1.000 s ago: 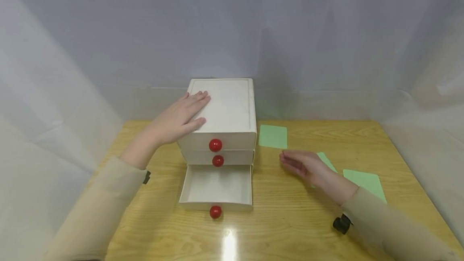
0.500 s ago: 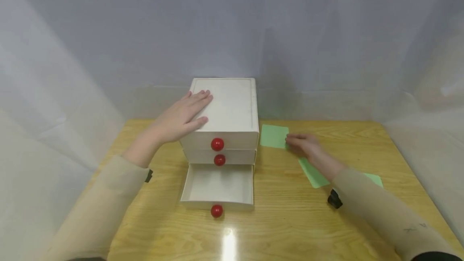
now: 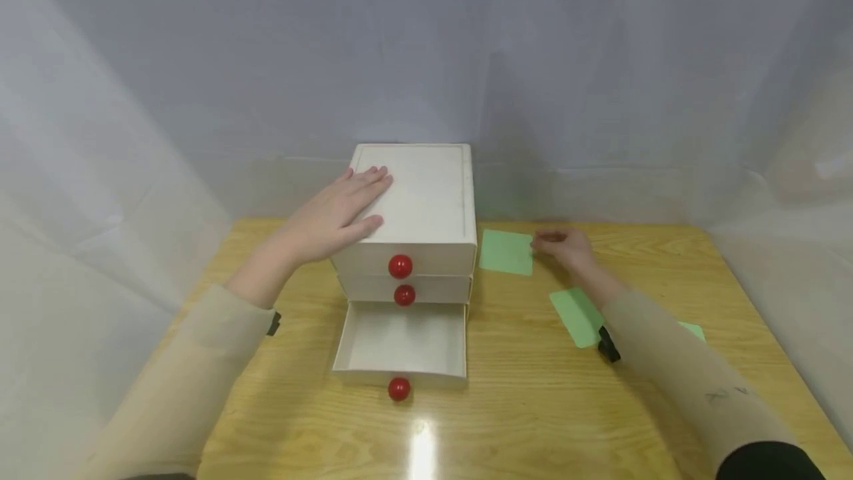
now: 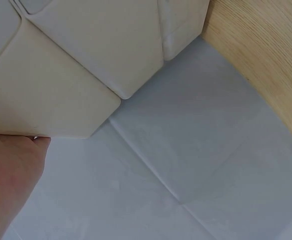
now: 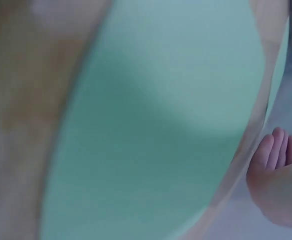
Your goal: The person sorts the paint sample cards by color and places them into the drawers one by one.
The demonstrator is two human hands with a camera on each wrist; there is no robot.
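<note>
Right hand (image 3: 563, 247) touching flat green card (image 3: 506, 252)

One white drawer unit (image 3: 413, 206) with three drawers and three red knobs (image 3: 400, 267); three green paper sheets (image 3: 506, 251), though the third is mostly hidden; two hands (image 3: 333, 217); one counter (image 3: 520, 406).

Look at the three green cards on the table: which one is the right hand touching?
The right hand touches the green card nearest the drawer unit; the others lie nearer the sleeve.
</note>
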